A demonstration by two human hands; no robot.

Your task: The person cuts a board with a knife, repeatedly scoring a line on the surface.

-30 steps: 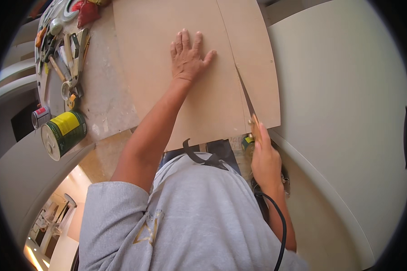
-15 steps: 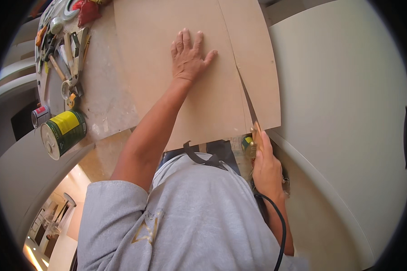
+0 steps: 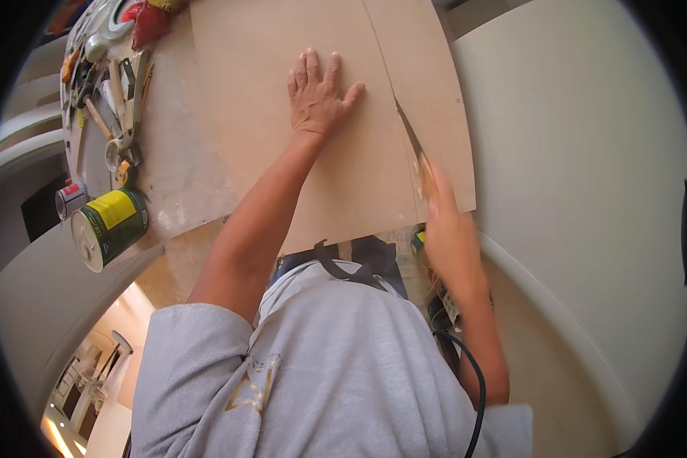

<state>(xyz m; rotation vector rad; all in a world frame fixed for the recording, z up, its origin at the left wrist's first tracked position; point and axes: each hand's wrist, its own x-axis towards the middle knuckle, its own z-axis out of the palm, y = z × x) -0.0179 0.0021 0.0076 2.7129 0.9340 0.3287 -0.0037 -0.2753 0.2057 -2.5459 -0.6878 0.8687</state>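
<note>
A pale plywood sheet lies on the workbench, its near edge overhanging toward my body. My left hand rests flat on it with fingers spread, pressing the sheet left of a long thin line. In my right hand, blurred by motion, is the wooden handle of a handsaw. The saw's dark, tapering blade points away from me and lies along the line, its tip at the near end of the dark slit. To the right of the blade is a narrower strip of the sheet.
Along the bench's left edge lie several hand tools, among them a hammer and a roll of tape. A green and yellow can and a smaller can stand nearby. A large pale panel is at the right. A black cable hangs by my right arm.
My right hand has pushed the saw forward, away from me, so the handle is now over the sheet's near part. My left hand stays in place.
</note>
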